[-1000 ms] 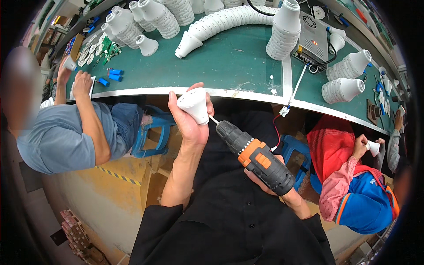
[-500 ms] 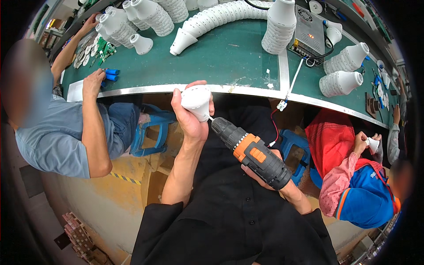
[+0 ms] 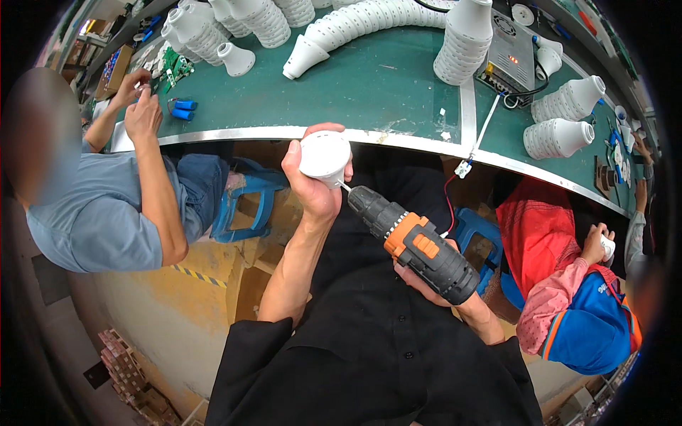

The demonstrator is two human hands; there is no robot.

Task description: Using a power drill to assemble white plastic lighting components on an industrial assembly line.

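A white plastic lamp housing (image 3: 325,157), round and cup-shaped, rests in my left hand (image 3: 312,195), whose fingers and thumb wrap round it just off the table's near edge. My right hand (image 3: 423,284) grips a black and orange cordless drill (image 3: 412,241) mostly hidden below its body; the handle is out of sight. The thin bit (image 3: 344,186) points up and left and meets the lower side of the housing. Whether the tip is inside a hole cannot be made out.
The green table (image 3: 355,92) bears stacked white housings (image 3: 465,42), a long curved row of them (image 3: 369,25) and a metal power supply (image 3: 506,53). Blue cylindrical cells (image 3: 183,108) lie at left. Co-workers sit on both sides, near blue stools (image 3: 245,206). A red wire (image 3: 449,199) hangs by the drill.
The housing has tipped, so its wide end faces me more, with the drill still against it. The left co-worker's hand has left the blue cells, and both that person's hands are now together.
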